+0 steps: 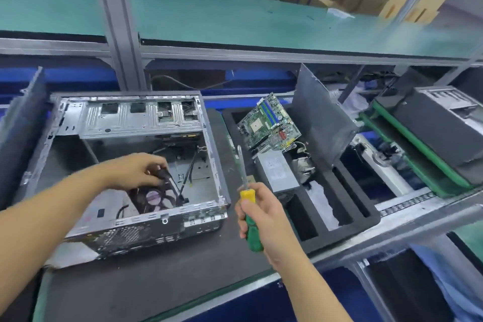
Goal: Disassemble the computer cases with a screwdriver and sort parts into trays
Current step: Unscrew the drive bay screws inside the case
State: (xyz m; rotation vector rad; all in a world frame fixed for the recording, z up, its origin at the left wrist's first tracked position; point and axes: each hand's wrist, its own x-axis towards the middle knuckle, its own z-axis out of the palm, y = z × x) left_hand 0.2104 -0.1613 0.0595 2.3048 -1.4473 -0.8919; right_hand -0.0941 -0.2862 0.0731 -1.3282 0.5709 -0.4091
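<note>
**Gripping screwdriver, pinching cable in opened case**

Head view: wraps right hand (264, 217) fully round the green-and-yellow screwdriver (247, 195), shaft pointing up, just right of the computer case (117, 120). Curls left hand (136, 170) inside the open case, pinching what looks like a black cable (164, 174) above the fan (154, 198). Shows the case lying left of the black foam tray (347, 230); in it, motherboard (269, 123) propped tilted, grey power supply (277, 172) just below.

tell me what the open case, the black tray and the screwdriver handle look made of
Computer case: bare sheet metal, likely steel; dull silver sheen, stamped slots and holes.
Black tray: seemingly dense foam; matte, thick soft-edged walls around cut pockets.
Screwdriver handle, in the right hand: probably glossy plastic, green with a yellow cap.
</note>
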